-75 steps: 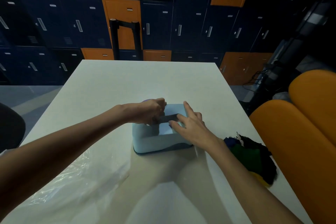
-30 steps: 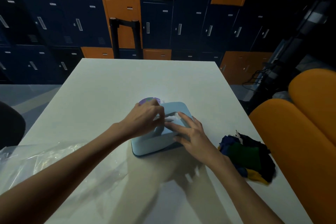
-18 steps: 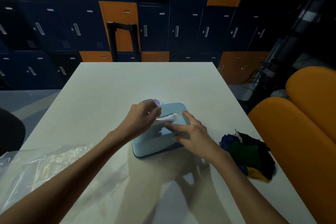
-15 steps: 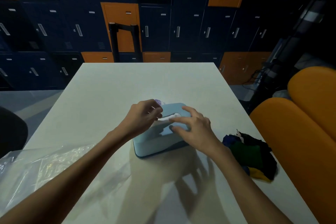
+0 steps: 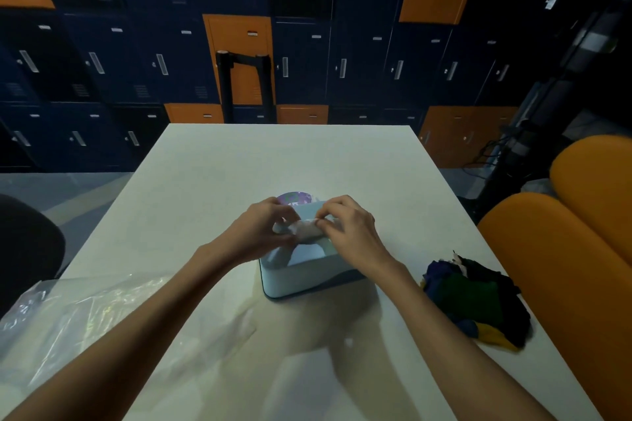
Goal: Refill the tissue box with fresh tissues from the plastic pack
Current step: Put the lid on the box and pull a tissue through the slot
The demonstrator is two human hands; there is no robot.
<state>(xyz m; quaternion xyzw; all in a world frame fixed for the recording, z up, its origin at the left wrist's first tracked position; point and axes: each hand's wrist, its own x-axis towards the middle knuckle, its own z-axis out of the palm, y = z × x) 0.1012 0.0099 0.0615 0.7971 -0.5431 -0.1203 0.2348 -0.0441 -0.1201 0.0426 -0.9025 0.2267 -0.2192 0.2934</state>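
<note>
A pale blue tissue box [image 5: 307, 275] stands in the middle of the white table [image 5: 273, 157]. A white tissue [image 5: 305, 230] sticks up from the slot in its lid. My left hand [image 5: 263, 229] pinches the tissue's left end. My right hand [image 5: 349, 229] pinches its right end. Both hands hover just over the lid and hide most of the slot. A crumpled clear plastic pack [image 5: 78, 311] lies flat at the near left of the table.
A round purple object [image 5: 293, 198] sits right behind the box. A heap of dark, green and yellow cloth [image 5: 475, 301] lies near the table's right edge. Orange chairs [image 5: 564, 267] stand on the right, a dark chair [image 5: 27, 243] on the left, lockers behind.
The tissue has come up out of the lid's slot. My right hand has left the lid and now pinches the tissue together with my left hand.
</note>
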